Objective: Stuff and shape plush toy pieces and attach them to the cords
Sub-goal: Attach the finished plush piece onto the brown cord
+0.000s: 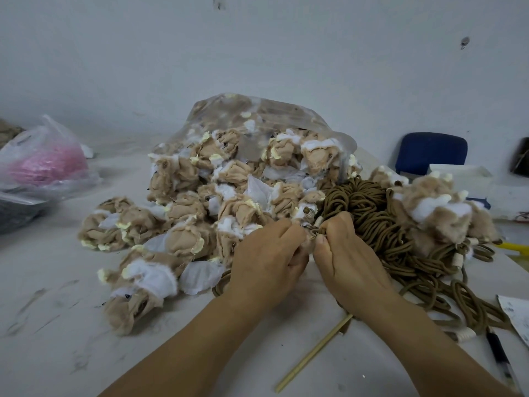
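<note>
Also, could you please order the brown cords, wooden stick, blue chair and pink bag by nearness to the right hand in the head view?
1. brown cords, pinched by the right hand, just behind it.
2. wooden stick, under the forearm, front.
3. blue chair, back right.
4. pink bag, far left.

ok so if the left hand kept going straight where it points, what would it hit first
Probably the fingers of the right hand, nearly touching it, then the brown cords behind; depth is unclear.
</note>
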The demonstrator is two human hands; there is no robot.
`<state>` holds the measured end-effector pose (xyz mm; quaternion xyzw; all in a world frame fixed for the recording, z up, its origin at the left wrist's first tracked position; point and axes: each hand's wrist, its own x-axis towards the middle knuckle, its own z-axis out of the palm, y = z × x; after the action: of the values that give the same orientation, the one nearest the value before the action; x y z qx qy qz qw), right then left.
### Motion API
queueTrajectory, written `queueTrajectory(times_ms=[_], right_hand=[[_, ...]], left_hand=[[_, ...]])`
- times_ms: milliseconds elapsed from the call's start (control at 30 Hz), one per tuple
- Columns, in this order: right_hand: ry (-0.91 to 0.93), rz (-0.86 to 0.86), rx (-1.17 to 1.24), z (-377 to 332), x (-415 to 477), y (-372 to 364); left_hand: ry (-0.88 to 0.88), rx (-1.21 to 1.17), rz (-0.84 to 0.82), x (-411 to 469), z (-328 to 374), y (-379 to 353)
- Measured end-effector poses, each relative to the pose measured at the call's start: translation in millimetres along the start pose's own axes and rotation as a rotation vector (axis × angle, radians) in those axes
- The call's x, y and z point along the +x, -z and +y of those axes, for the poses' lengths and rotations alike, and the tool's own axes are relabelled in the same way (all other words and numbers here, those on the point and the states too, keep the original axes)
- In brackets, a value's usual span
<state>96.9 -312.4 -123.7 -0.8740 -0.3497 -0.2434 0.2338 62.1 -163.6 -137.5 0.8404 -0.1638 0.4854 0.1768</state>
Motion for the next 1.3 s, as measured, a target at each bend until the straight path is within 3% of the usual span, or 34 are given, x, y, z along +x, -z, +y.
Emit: queueTrajectory(times_ms=[700,1300], right_hand=[[0.001,0.013,0.017,-5,1,3],[0.012,0.003,-0.004,-3,1,-3]], left_hand=[[0.158,0.014,0.044,-3,-6,-2],[0.078,0.044,0.044,-3,6,-4]])
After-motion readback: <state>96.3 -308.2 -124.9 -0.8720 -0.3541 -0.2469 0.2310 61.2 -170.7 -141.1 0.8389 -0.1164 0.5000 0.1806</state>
